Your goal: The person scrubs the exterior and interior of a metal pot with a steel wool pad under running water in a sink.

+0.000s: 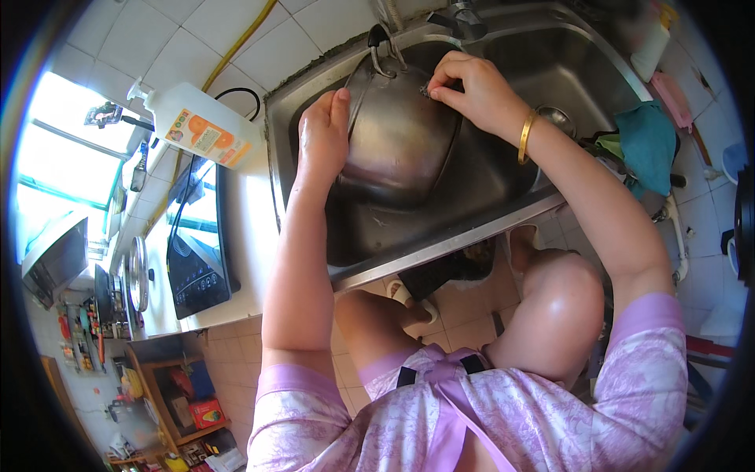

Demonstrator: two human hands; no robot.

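Note:
A metal pot (pixel 401 135) with a wire handle and black grip lies tilted on its side in the left basin of the stainless-steel sink (pixel 389 271). My left hand (pixel 324 127) holds the pot's left edge, thumb up and fingers mostly hidden behind it. On the upper right of the pot's outer surface, my right hand (pixel 472 85) pinches a small grey scouring pad, probably steel wool (pixel 424 89), between thumb and fingers. Only a bit of the pad shows.
Above the sink is a faucet (pixel 466 20). A large pump bottle (pixel 200 127) and a black induction cooktop (pixel 200 259) stand on the left counter. A teal cloth (pixel 647 144) hangs at the right, near a drain pipe (pixel 675 236).

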